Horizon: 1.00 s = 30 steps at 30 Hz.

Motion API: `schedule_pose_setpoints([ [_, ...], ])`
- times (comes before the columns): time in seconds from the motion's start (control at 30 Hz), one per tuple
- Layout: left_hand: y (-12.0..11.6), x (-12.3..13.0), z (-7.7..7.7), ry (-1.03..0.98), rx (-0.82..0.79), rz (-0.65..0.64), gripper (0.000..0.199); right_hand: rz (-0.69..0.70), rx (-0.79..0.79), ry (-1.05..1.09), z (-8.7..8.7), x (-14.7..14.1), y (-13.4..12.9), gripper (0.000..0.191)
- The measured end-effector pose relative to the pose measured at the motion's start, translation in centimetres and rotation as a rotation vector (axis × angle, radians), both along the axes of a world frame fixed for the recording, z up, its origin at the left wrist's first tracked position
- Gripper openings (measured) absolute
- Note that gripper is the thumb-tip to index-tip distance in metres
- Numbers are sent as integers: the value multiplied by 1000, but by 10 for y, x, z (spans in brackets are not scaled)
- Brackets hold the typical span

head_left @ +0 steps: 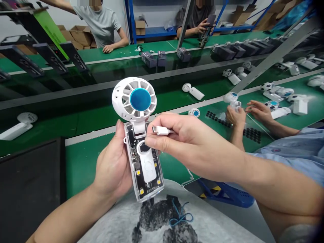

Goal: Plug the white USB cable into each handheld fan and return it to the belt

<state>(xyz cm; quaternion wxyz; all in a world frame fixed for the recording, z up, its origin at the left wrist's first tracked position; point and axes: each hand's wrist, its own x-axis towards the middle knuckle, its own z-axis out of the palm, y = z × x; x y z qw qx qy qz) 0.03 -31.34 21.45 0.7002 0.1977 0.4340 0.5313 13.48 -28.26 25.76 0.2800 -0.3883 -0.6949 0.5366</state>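
A small handheld fan [146,165] is tilted in front of me, with a clear handle showing a black circuit board and a white round head with a blue centre disc. My left hand [113,162] is closed around the handle's left side, thumb up near the hinge. Between the thumb and fingers of my right hand [182,138] is a white USB-C cable plug [161,130], its metal tip pointing left. The right fingertips are at the handle's upper part, by a dark round spot; whether they touch it I cannot tell.
A dark tray [32,182] lies at left. White fans [196,92] rest on the green conveyor. At right, a co-worker's hands [236,116] handle a fan near black round pads [251,135]. Boxes [149,60] line the far side, and a metal post [273,54] slants across.
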Motion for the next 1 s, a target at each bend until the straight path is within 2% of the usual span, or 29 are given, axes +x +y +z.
schedule_pose_setpoints([
  [0.4,0,-1,0,-52,59,13,44,-21,144,-93,-3,-3,-1,12],
  [0.7,2,-2,-2,-121,37,53,43,3,200,-251,6,-1,-1,16],
  [1.0,4,-1,-1,-138,14,68,44,32,260,-228,-3,-2,2,16],
])
